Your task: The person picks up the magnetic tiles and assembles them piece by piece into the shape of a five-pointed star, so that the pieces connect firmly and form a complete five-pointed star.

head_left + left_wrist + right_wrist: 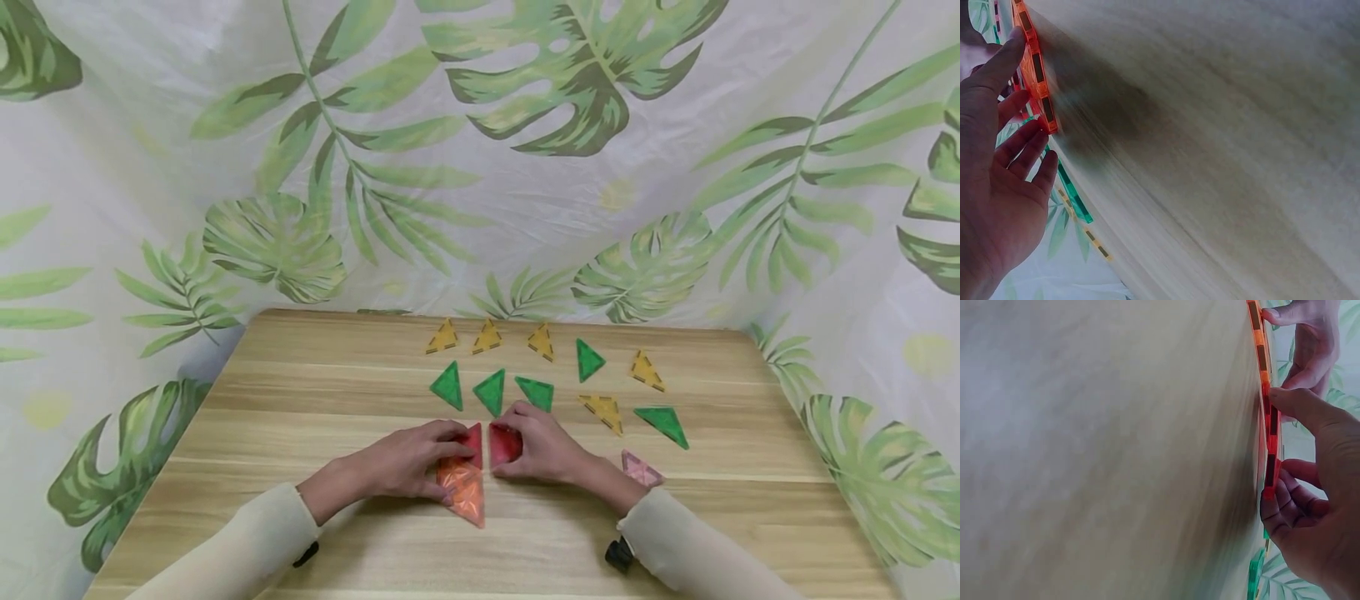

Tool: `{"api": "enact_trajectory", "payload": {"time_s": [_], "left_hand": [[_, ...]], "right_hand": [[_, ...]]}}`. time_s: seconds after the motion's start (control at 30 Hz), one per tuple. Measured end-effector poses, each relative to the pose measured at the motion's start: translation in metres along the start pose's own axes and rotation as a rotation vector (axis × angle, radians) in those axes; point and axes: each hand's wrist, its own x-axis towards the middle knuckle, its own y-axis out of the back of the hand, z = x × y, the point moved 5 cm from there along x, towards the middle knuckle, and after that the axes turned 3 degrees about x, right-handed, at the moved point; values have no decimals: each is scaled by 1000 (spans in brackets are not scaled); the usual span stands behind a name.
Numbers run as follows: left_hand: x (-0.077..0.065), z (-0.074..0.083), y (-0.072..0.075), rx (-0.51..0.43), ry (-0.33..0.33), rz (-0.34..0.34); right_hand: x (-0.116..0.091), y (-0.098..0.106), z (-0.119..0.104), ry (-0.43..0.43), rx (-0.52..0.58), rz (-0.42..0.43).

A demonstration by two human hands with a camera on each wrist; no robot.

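My left hand spans a red triangular magnetic tile and the orange triangular magnetic tile below it, fingers on the red one and thumb on the orange one. Just across a narrow gap, another red triangular magnetic tile is pinched at its edges between the thumb and fingers of my right hand. Both red tiles are partly covered by fingers. Seen edge-on in the left wrist view, the orange tile shows dark magnets along its side. The right wrist view has the red tile between thumb and fingertips.
Several green triangular tiles and yellow ones lie scattered across the back and right of the wooden table. A pink triangular tile sits beside my right forearm. A leaf-patterned cloth hangs behind the table.
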Motion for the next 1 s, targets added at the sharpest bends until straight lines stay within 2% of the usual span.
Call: {"api": "enact_trajectory", "payload": {"time_s": [0.2, 0.53, 0.77, 1.0], "left_hand": [[0, 1, 0, 5, -10, -3], [1, 1, 1, 3, -21, 0], [2, 0, 1, -4, -44, 15], [0, -7, -2, -26, -77, 52]], "right_hand": [[4, -7, -1, -30, -28, -5], [3, -9, -3, -57, 14, -7], [-5, 0, 0, -37, 43, 3], [-24, 16, 8, -21, 37, 20]]}}
